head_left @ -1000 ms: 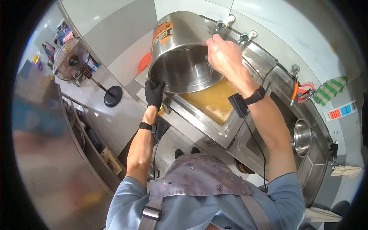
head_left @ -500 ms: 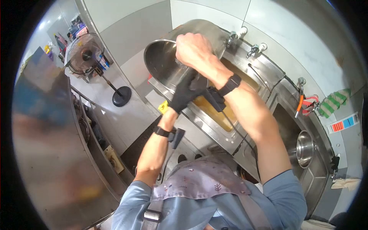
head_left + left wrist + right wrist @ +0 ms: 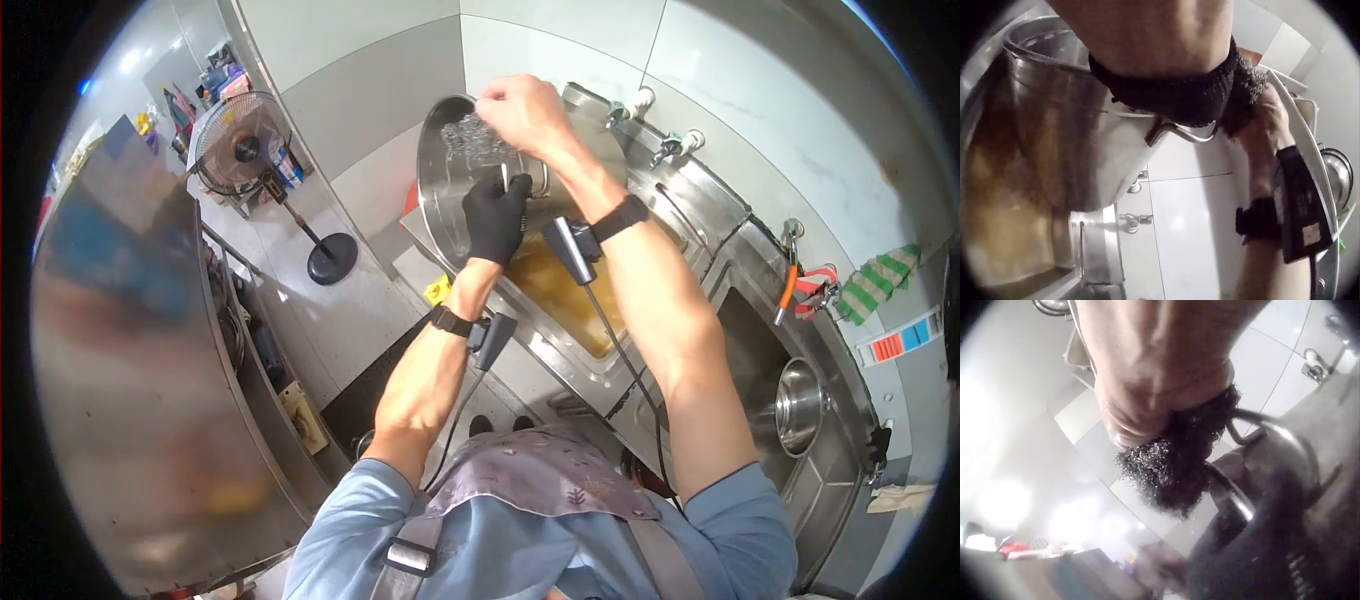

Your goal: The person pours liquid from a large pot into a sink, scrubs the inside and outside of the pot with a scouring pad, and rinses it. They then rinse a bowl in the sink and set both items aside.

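A large stainless steel pot (image 3: 437,195) lies tipped on its side over the sink, its mouth facing left in the head view. My left hand (image 3: 495,218), in a black glove, grips the pot's loop handle (image 3: 1232,490). Bare, my right hand (image 3: 528,115) is raised by the pot's rim and holds a steel wool scrubber (image 3: 1154,472). In the right wrist view the scrubber's curly strands bulge out below the fingers, close to the handle. Yellowish water (image 3: 570,295) stands in the sink basin under the pot.
Wall taps (image 3: 675,148) stick out behind the sink. To the right, a metal bowl (image 3: 800,408) sits in a second basin (image 3: 745,330). A standing fan (image 3: 245,150) is at the far left, beyond a steel counter (image 3: 150,400). Something yellow (image 3: 437,290) sits at the sink's front edge.
The pot has turned so its mouth faces left instead of toward me. My left hand has moved from the rim to the handle. My right hand has shifted left and up with the scrubber.
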Demonstrator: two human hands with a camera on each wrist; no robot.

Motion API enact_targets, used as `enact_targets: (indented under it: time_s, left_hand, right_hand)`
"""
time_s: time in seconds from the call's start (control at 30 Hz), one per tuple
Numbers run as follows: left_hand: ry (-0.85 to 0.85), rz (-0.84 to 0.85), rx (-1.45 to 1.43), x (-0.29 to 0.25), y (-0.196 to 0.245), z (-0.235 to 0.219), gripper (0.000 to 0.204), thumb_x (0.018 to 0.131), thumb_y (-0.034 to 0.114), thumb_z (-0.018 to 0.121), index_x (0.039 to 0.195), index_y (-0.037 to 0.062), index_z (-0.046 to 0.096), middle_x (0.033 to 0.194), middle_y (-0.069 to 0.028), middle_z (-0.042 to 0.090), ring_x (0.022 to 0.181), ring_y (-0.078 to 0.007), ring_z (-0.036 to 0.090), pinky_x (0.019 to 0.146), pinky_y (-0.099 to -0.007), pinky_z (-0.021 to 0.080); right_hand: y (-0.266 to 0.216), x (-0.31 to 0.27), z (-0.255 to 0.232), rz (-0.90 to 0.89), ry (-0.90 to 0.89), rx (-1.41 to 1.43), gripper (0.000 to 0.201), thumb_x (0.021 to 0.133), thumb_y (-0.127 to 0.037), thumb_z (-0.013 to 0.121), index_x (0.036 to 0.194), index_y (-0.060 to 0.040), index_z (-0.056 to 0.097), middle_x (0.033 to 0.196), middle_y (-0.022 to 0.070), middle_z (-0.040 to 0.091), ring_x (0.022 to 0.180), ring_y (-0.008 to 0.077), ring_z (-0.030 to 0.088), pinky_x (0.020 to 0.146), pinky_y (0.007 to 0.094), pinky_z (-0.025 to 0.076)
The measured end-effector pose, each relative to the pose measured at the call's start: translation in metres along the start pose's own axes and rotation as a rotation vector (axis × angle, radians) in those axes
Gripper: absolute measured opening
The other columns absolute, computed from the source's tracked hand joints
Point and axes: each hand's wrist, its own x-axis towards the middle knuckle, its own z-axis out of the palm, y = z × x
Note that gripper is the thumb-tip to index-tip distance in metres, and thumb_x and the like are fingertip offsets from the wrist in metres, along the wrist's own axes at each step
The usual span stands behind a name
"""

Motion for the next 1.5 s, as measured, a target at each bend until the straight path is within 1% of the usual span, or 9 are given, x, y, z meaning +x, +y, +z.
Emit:
enact_targets:
  time_s: [0.23,0.37,0.47,0.53,0.8,1.07,1.17,1.4,1.5]
  left_hand:
    - [-0.127,-0.058,0.068,0.010,0.008,-0.040,0.023,0.086,0.016,0.077,0.098,-0.0043,0.075,0.083,-0.0083,0.075,0.074,-0.0135,0.065,0.070,-0.0317,0.051]
    - [-0.196,-0.040,-0.060,0.022,0.017,-0.070,0.018,0.086,0.014,0.077,0.093,-0.0028,0.075,0.077,-0.0070,0.072,0.069,-0.0133,0.062,0.068,-0.0320,0.049]
    - [-0.250,-0.040,0.026,0.036,0.031,-0.086,0.021,0.088,0.015,0.077,0.099,-0.0036,0.076,0.081,-0.0071,0.074,0.072,-0.0139,0.063,0.070,-0.0308,0.050]
    - [-0.299,0.019,0.217,0.049,0.037,-0.089,0.025,0.089,0.017,0.076,0.102,-0.0045,0.076,0.082,-0.0077,0.075,0.072,-0.0153,0.064,0.071,-0.0318,0.051]
    - [-0.327,-0.157,0.029,0.100,0.022,-0.090,0.020,0.090,0.007,0.070,0.106,-0.0029,0.076,0.082,-0.0062,0.072,0.074,-0.0122,0.062,0.070,-0.0279,0.050]
    - [-0.255,-0.240,-0.075,0.116,-0.016,-0.141,0.013,0.097,0.013,0.067,0.103,0.0037,0.074,0.069,0.0053,0.057,0.054,-0.0056,0.049,0.048,-0.0229,0.037]
    - [-0.229,-0.210,-0.121,0.109,-0.044,-0.143,0.017,0.099,0.014,0.068,0.106,-0.0003,0.073,0.081,0.0027,0.065,0.069,-0.0059,0.056,0.061,-0.0232,0.045]
    - [-0.344,-0.240,-0.081,0.100,-0.047,-0.130,0.017,0.101,0.016,0.066,0.104,0.0007,0.072,0.085,0.0024,0.065,0.076,-0.0066,0.057,0.069,-0.0244,0.046]
    - [-0.386,-0.259,-0.015,0.091,-0.051,-0.118,0.018,0.100,0.018,0.068,0.104,0.0006,0.072,0.084,0.0024,0.065,0.078,-0.0062,0.056,0.070,-0.0242,0.045]
  right_hand:
    - [0.048,-0.025,-0.043,0.114,0.157,0.433,0.026,0.093,-0.024,0.067,0.097,0.0000,0.077,0.086,0.0075,0.075,0.075,0.0116,0.063,0.068,0.0309,0.051]
    - [0.127,-0.082,-0.056,0.156,0.221,0.662,0.026,0.096,-0.023,0.067,0.103,0.0012,0.075,0.092,0.0081,0.074,0.076,0.0165,0.067,0.066,0.0300,0.053]
    - [0.176,-0.126,-0.075,0.623,0.053,1.051,0.031,0.100,-0.025,0.064,0.116,0.0005,0.070,0.100,0.0113,0.073,0.072,0.0207,0.068,0.056,0.0309,0.054]
    - [0.227,-0.144,-0.079,0.643,-0.015,1.686,0.034,0.102,-0.027,0.060,0.119,0.0009,0.070,0.100,0.0121,0.074,0.073,0.0209,0.069,0.055,0.0364,0.057]
    - [0.304,-0.187,-0.041,1.181,0.464,1.008,0.034,0.099,-0.032,0.067,0.117,-0.0035,0.071,0.084,0.0075,0.071,0.065,0.0204,0.065,0.051,0.0375,0.050]
    - [0.432,-0.258,0.090,0.846,-0.176,-0.235,0.034,0.090,-0.027,0.063,0.109,-0.0021,0.076,0.110,0.0263,0.073,0.107,0.0435,0.069,0.091,0.0494,0.055]
    - [0.370,-0.281,0.099,0.694,-0.617,-0.532,0.034,0.090,-0.026,0.062,0.109,-0.0016,0.076,0.109,0.0252,0.073,0.108,0.0422,0.070,0.092,0.0489,0.056]
    - [0.395,-0.290,0.120,0.367,-1.099,0.074,0.030,0.085,-0.029,0.071,0.102,-0.0043,0.078,0.089,0.0124,0.077,0.079,0.0284,0.071,0.071,0.0463,0.055]
    - [0.343,-0.231,0.043,0.893,-0.481,0.241,0.028,0.083,-0.022,0.075,0.096,0.0031,0.076,0.077,0.0084,0.072,0.069,0.0197,0.065,0.062,0.0401,0.051]
